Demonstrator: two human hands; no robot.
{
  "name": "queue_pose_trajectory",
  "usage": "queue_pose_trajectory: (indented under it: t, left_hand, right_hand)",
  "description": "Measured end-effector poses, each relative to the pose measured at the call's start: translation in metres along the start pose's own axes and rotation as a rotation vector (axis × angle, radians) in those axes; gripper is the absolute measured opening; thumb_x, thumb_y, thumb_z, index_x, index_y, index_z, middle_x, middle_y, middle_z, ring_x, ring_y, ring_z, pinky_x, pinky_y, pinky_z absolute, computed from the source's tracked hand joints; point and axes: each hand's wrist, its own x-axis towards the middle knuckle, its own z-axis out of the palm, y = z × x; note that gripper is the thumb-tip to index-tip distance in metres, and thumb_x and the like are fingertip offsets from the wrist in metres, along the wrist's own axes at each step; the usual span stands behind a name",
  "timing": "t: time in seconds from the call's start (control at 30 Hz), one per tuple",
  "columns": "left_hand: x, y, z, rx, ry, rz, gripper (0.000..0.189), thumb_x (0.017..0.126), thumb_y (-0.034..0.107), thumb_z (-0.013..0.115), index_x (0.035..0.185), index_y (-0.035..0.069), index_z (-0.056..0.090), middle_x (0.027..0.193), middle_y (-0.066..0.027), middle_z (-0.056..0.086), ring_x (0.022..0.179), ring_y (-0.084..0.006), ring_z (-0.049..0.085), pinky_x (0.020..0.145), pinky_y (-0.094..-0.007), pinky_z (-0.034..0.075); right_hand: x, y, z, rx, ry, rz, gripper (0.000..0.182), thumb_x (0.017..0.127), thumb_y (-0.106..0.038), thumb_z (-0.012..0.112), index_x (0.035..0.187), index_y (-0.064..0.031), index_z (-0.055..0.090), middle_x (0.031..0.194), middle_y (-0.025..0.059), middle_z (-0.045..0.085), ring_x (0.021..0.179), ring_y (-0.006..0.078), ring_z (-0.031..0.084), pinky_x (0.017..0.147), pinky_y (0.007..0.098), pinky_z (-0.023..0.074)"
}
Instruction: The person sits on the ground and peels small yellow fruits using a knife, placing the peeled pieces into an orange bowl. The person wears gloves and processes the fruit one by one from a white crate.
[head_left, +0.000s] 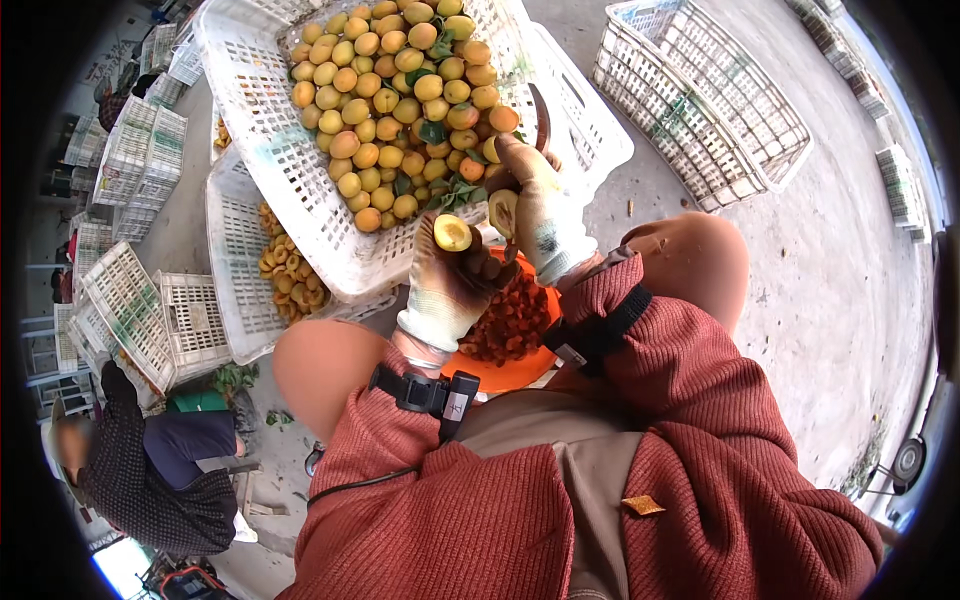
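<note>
My left hand (454, 281), in a stained work glove, holds an apricot half (453, 233), cut face up. Just to the right, my gloved right hand (532, 191) holds another cut apricot half (503, 213) and a knife with a curved blade (539, 118) that points away from me. Both hands are at the near edge of a white plastic crate (360, 277) heaped with whole apricots (390, 109) and some green leaves. Below them, between my knees, an orange bowl (525, 375) contains many reddish-brown pieces (510, 322), too small to name surely.
A lower white crate (232, 247) at the left holds halved apricots (289, 277). An upright plastic crate (697, 105) stands on the concrete floor at the right. Stacked crates (139, 157) stand at the far left. Another person (157, 480) sits at the lower left beside tilted crates (127, 307).
</note>
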Motion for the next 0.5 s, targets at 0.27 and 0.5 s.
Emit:
queue_pose_trajectory:
  t: [0.27,0.5]
  left_hand:
    - [0.012,0.003,-0.016,-0.159,-0.067,0.041,0.039,0.096,0.047,0.061,0.112,0.012,0.065,0.106,-0.0061,0.069,0.099,-0.0240,0.066,0.089,-0.0432,0.054]
    - [-0.010,0.043,-0.017,-0.099,-0.249,0.127,0.039,0.096,0.039,0.063,0.113,0.005,0.065,0.102,-0.0103,0.071,0.082,-0.0254,0.071,0.069,-0.0408,0.060]
  right_hand:
    - [0.016,0.021,-0.013,-0.072,0.043,0.038,0.027,0.092,-0.026,0.069,0.097,0.0012,0.068,0.080,0.0075,0.065,0.066,0.0150,0.059,0.061,0.0297,0.0481]
    - [0.020,0.032,-0.016,-0.012,-0.008,0.159,0.029,0.095,-0.032,0.066,0.101,-0.0035,0.062,0.080,0.0080,0.064,0.065,0.0180,0.061,0.057,0.0310,0.0513]
